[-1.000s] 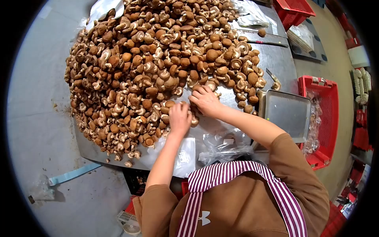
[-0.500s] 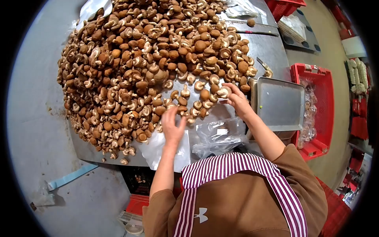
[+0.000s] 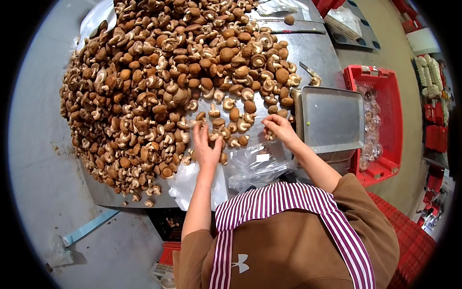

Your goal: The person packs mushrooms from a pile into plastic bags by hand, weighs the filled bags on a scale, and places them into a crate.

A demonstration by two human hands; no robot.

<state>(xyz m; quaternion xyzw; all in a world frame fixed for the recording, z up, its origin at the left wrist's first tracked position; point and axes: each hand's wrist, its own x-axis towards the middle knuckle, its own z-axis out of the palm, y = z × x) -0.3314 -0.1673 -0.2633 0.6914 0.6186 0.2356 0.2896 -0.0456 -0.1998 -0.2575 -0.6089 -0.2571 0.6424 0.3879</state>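
a grey metal table [image 3: 317, 53] stands on a tan floor [image 3: 385, 53] beside red crates [image 3: 397, 115].

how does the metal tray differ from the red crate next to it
The tray is grey metal; the crate is red and looks like plastic. The tray is shallow, the crate deeper. The tray bears only a yellow-green speck, the crate holds clear bags. Both are open-topped.

Brown short-sleeved top [image 3: 298, 250] with a pale chest logo [image 3: 240, 263], purple-and-white striped apron straps [image 3: 274, 200].
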